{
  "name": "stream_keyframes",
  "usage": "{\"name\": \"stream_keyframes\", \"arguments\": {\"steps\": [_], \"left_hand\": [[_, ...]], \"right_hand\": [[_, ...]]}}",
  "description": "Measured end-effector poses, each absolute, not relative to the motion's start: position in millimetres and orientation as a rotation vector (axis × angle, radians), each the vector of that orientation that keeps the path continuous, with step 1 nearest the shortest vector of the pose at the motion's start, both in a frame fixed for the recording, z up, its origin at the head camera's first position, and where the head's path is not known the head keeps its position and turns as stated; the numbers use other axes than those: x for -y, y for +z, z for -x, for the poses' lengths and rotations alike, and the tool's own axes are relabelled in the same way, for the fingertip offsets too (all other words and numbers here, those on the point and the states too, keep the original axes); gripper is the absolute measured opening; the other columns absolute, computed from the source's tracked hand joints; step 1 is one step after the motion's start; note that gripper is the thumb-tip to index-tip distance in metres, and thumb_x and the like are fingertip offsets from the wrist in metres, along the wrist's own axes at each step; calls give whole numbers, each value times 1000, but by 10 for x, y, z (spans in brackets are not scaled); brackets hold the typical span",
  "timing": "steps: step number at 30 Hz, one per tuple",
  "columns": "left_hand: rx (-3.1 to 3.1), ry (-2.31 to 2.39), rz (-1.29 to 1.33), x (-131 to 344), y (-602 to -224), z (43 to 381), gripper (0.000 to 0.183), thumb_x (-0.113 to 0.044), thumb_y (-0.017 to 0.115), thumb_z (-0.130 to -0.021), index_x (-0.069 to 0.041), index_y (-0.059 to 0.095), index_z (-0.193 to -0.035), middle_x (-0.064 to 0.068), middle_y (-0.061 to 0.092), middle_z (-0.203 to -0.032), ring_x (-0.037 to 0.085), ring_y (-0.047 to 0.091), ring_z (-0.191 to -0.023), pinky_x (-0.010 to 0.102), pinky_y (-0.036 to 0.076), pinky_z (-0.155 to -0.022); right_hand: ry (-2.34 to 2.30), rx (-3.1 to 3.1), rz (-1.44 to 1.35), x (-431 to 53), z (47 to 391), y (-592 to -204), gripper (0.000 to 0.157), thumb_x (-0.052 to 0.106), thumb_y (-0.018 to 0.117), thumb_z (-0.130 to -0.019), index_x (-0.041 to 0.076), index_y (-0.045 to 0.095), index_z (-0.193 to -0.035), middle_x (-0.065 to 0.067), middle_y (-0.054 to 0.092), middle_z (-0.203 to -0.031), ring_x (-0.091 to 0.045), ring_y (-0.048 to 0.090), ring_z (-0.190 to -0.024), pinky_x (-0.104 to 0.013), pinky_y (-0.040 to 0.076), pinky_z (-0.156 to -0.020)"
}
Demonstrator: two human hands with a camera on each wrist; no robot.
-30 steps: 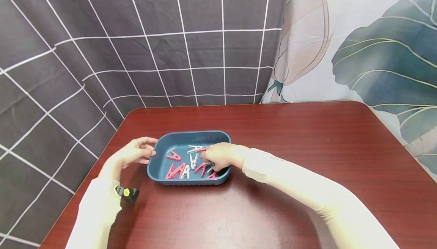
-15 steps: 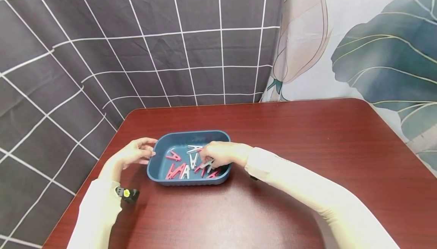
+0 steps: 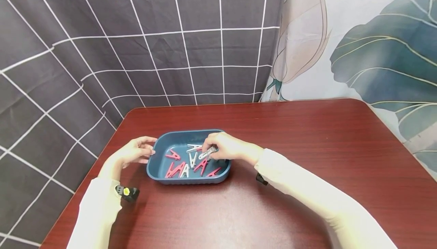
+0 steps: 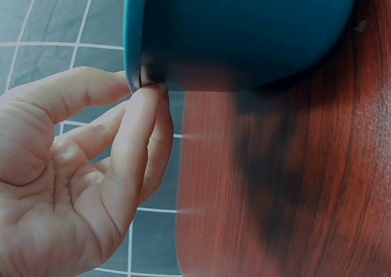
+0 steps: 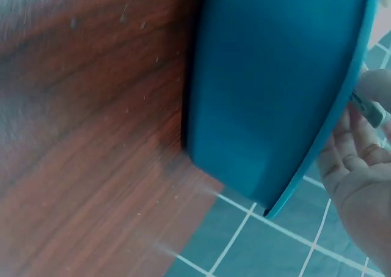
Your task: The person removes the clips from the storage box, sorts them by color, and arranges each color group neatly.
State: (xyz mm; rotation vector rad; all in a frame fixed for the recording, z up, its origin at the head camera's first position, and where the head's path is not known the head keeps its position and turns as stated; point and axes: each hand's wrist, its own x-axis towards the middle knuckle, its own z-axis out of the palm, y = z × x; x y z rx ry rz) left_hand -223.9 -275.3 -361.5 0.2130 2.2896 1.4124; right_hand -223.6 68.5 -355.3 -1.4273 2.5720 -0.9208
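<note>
A blue rectangular plastic bin [image 3: 189,181] with rounded corners sits on the table, holding several pink-red clothespins [image 3: 173,155] and several white ones [image 3: 192,160]. At its left end my left hand [image 3: 134,152] pinches the rim. The left wrist view shows this hand's [image 4: 67,173] thumb and fingertips meeting at the edge of the bin [image 4: 244,32]. Over the right part of the bin, my right hand [image 3: 228,146] pinches a whitish clothespin [image 3: 206,153] between thumb and fingers. In the right wrist view, the end of that clothespin [image 5: 369,110] shows just past the rim, partly hidden by the thumb.
The dark red wooden table [image 3: 300,139] extends to the right of the bin and in front of it. A grey curtain [image 3: 164,48] with white grid lines hangs behind and at the left. A floral-print cloth [image 3: 385,63] hangs at the back right.
My right hand has risen from among the clothespins at the bin's right side, lifting the whitish clothespin with it. The left hand and the bin have stayed in place.
</note>
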Motion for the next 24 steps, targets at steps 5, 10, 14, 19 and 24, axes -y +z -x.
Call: {"name": "stream_keyframes", "arguments": {"steps": [5, 10, 14, 19, 24], "left_hand": [[-2276, 1415, -198, 2766, -3612, 2231, 58, -4, 57, -90, 10, 30, -139, 4, 64, -94, 11, 66, -81, 41, 57, -76], [-2264, 1419, -188, 2770, -3618, 2231, 59, -5, 59, -90, 8, 30, -140, 4, 65, -95, 12, 66, -82, 41, 56, -77], [-2264, 1418, -183, 2781, -3617, 2234, 59, -5, 59, -91, 7, 29, -141, 4, 65, -94, 12, 66, -81, 40, 56, -77], [-2256, 1427, -179, 2792, -3627, 2222, 60, -5, 59, -91, 7, 29, -141, 2, 64, -93, 11, 65, -81, 38, 57, -76], [-2229, 1464, -185, 2789, -3649, 2221, 60, -5, 58, -91, 8, 28, -141, 1, 64, -93, 10, 65, -82, 35, 57, -75]], "right_hand": [[-1244, -2569, 1296, -786, 2244, -3525, 17, 2, 71, -77, 5, 71, -94, -5, 66, -91, -13, 56, -82, -23, 49, -75], [-1489, -2514, 1167, -882, 2249, -3454, 18, -3, 67, -78, 0, 68, -97, -11, 66, -94, -15, 59, -80, -22, 54, -75], [-1571, -2501, 1115, -953, 2260, -3396, 21, -3, 66, -81, -2, 65, -102, -12, 64, -94, -15, 59, -75, -22, 52, -71], [-1692, -2456, 1042, -1026, 2269, -3351, 29, -3, 66, -82, -2, 61, -110, -12, 62, -87, -16, 55, -69, -23, 48, -64], [-1894, -2339, 915, -1097, 2290, -3354, 38, -7, 66, -81, -6, 55, -118, -18, 61, -89, -16, 61, -71, -25, 53, -66]]}}
